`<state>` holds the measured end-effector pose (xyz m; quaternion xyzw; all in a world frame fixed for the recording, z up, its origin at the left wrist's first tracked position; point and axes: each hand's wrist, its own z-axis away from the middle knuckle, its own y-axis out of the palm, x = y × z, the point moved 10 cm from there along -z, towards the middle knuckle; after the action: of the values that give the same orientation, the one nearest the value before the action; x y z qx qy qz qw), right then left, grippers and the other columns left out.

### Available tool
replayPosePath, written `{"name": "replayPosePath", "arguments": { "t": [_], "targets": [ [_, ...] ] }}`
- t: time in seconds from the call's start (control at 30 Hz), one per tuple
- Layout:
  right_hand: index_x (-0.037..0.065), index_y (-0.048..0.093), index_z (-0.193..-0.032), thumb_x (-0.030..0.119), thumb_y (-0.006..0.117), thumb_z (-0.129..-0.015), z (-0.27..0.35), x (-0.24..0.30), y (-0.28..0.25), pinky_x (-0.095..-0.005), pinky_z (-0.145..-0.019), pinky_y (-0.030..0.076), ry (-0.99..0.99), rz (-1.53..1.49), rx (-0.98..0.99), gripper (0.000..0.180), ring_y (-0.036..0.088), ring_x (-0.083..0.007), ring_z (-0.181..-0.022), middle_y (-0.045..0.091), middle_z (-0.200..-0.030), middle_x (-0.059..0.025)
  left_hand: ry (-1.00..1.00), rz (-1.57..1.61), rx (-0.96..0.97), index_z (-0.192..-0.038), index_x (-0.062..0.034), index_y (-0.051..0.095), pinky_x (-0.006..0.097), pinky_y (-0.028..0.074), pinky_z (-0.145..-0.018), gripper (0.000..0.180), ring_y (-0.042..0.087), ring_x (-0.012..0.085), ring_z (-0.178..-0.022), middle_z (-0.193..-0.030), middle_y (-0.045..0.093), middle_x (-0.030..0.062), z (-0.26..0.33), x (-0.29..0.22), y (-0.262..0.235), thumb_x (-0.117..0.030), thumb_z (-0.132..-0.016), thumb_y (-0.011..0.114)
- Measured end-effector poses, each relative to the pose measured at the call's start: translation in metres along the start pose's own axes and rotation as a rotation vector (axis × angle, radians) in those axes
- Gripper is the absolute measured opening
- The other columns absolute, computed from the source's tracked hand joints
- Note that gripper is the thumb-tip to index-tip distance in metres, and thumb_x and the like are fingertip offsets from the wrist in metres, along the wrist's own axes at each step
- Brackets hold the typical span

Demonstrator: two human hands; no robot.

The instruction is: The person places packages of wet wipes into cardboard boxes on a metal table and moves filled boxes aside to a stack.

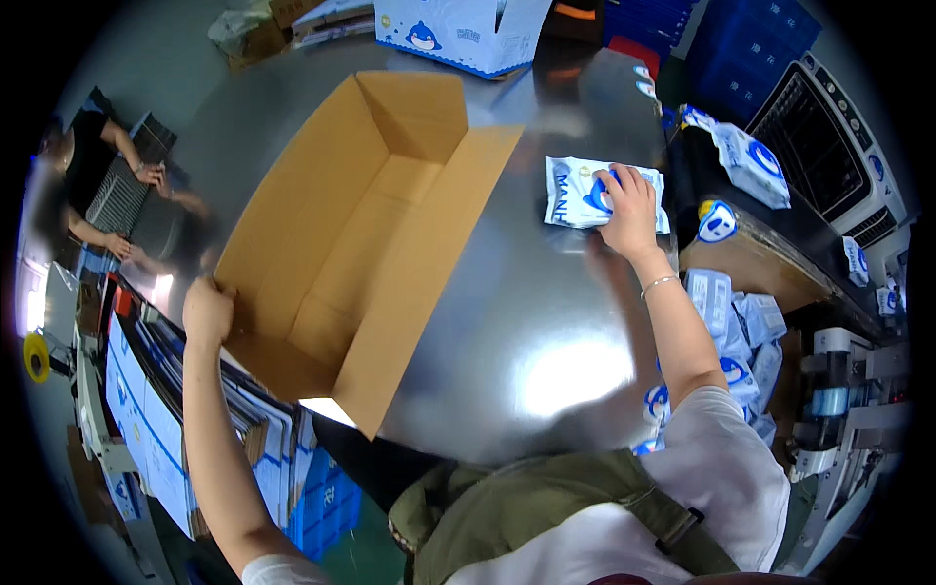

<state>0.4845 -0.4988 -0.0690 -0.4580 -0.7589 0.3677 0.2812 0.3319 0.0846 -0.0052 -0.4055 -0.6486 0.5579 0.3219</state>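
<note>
Open cardboard box (366, 244) on the tabletop (487, 336); one white-and-blue packet (583, 195) lies apart from it, to the right.
Left hand (209, 310) is closed on the box's left near corner; right hand (634, 210) lies over the packet, fingers curved onto its top, whether gripping or only resting I cannot tell. Progress, by judgement: box is opened out, flaps up, no packet visible inside, so packing looks barely started; filling and closing remain. More packets (741, 378) lie heaped right of the tabletop.
</note>
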Motion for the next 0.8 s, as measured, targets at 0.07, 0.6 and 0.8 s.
{"name": "replayPosePath", "arguments": {
  "t": [0.07, 0.6, 0.8],
  "targets": [
    [0.013, 0.057, -0.116, -0.007, 0.062, -0.062, 0.023, 0.022, -0.026, -0.0449, -0.1, 0.034, -0.041, -0.076, -0.005, 0.057, 0.045, -0.0345, -0.12, 0.052, -0.124, -0.0134, -0.025, 0.022, 0.082, -0.092, 0.0052, 0.063, 0.046, 0.048, -0.083, 0.03, 0.062, 0.041, -0.095, -0.095, 0.065, 0.0269, 0.005, -0.022, 0.002, -0.022, -0.08, 0.064],
    [0.001, 0.058, -0.118, 0.028, 0.069, -0.085, -0.022, 0.351, 0.029, -0.0358, -0.089, 0.048, -0.059, -1.324, 0.967, 0.044, 0.063, -0.0217, -0.096, 0.066, -0.106, -0.0088, -0.174, 0.299, 0.048, -0.101, -0.0055, 0.07, 0.043, 0.049, -0.088, 0.036, 0.063, 0.0367, -0.101, -0.105, 0.067, 0.0189, 0.021, -0.017, -0.019, -0.034, -0.091, 0.052],
    [0.008, 0.052, -0.133, 0.028, 0.062, -0.086, 0.043, 0.362, -0.016, -0.0501, -0.109, 0.028, -0.563, -0.715, 0.514, 0.052, 0.045, -0.0363, -0.126, 0.052, -0.132, -0.019, -0.085, 0.05, 0.113, -0.097, -0.0056, 0.072, 0.041, 0.052, -0.085, 0.025, 0.066, 0.0337, -0.1, -0.104, 0.069, 0.0174, 0.02, -0.019, -0.02, -0.009, -0.08, 0.054]
  ]
}}
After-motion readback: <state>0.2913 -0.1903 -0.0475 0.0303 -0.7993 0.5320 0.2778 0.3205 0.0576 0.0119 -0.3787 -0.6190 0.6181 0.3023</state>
